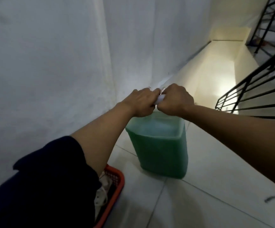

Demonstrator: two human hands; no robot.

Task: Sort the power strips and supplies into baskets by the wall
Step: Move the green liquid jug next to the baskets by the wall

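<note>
Both hands, the left hand [141,102] and right hand [174,101], are closed together on the white handle [209,98] of a translucent jug of green liquid [159,145], which stands on the tiled floor [215,170] near the wall [51,63]. This looks like the carrying step for a supply. Next, the jug probably wants a steady two-handed lift toward a basket, the red basket [115,183] at the floor's near left edge already holding white power strips [103,183].

The person wears a dark navy top with a short, loose sleeve [51,162] on the left arm; the cloth ends above the elbow and folds a little at its edge. Both forearms are bare. The left hand [141,102] and the right hand [177,100] wear no gloves.
</note>
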